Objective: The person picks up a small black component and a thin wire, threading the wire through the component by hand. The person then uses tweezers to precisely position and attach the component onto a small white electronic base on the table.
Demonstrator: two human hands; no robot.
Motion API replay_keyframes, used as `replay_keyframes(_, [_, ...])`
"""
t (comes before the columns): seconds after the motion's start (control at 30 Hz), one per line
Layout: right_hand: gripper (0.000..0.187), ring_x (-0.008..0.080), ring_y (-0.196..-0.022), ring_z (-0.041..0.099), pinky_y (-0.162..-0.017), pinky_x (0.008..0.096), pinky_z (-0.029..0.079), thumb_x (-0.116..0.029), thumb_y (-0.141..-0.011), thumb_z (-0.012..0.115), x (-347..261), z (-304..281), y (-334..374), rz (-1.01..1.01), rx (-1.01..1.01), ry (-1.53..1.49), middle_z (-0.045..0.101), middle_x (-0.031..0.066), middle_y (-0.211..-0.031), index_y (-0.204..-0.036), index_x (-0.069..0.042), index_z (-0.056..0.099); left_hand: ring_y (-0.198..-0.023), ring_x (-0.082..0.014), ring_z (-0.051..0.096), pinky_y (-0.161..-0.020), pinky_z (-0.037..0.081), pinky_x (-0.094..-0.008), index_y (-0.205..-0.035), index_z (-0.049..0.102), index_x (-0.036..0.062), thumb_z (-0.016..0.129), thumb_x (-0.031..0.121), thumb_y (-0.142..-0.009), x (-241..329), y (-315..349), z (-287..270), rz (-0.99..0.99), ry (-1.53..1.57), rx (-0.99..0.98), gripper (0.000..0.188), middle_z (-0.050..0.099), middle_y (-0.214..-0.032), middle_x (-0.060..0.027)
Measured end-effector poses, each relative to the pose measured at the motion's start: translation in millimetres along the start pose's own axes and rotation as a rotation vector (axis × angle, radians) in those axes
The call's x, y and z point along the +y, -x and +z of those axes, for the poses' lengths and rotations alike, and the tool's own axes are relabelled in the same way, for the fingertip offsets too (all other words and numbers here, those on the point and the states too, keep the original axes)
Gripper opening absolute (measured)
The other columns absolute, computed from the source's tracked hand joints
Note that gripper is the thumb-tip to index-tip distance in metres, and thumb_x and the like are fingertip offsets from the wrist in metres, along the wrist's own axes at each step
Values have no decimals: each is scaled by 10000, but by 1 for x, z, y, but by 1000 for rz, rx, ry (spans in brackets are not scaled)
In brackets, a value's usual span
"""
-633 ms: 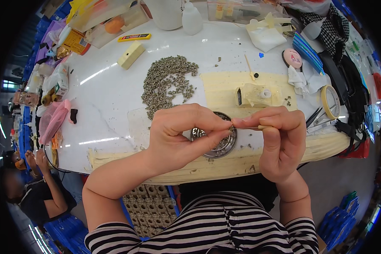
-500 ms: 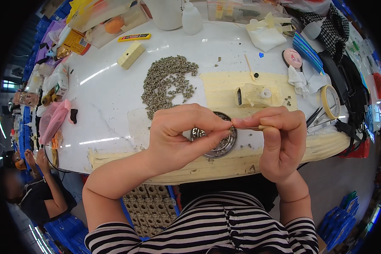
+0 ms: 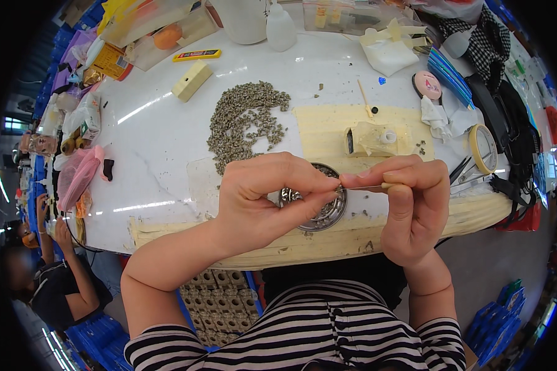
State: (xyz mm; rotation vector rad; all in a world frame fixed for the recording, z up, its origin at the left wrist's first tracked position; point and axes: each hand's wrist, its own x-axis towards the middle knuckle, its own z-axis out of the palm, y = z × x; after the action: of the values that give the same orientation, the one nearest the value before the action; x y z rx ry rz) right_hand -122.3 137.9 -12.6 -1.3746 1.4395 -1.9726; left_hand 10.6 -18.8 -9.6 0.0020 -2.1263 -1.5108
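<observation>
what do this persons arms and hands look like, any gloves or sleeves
Both the left hand and right hand are bare: no gloves, and no rings or watch that I can see. The forearms are uncovered. Short sleeves with black and white stripes cover the upper arms, matching the striped top.

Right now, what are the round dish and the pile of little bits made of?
The dish looks like polished metal: it has bright, shiny glints. The little bits look greyish and rather dull, maybe metal, but they're too small to be sure.
</observation>
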Motion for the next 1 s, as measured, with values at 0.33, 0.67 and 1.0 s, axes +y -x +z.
replay_keyframes(0.33, [67,181,-854,618,-783,277,487,-36,-935,575,-2,-45,-20,-201,232,739,646,125,-931,-956,28,576,-777,-168,662,-685,507,-247,-918,699,-29,706,-139,-732,1,1,0,-34,-3,7,216,697,-859,-136])
replay_keyframes(0.67, [157,255,-771,567,-710,331,450,-56,-808,694,-2,-38,-23,-290,126,1065,630,102,-890,-959,-22,665,-765,-149,631,-664,485,-237,-921,706,-12,713,-139,-724,-1,2,-1,-9,-16,33,235,669,-866,-111])
replay_keyframes(1.0, [83,158,-700,530,-643,269,424,-73,-838,691,-5,-3,-7,275,-167,109,623,51,-772,-908,-30,693,-676,-105,585,-563,458,-223,-946,757,91,783,-6,-725,1,2,2,31,-84,58,244,628,-786,-27])
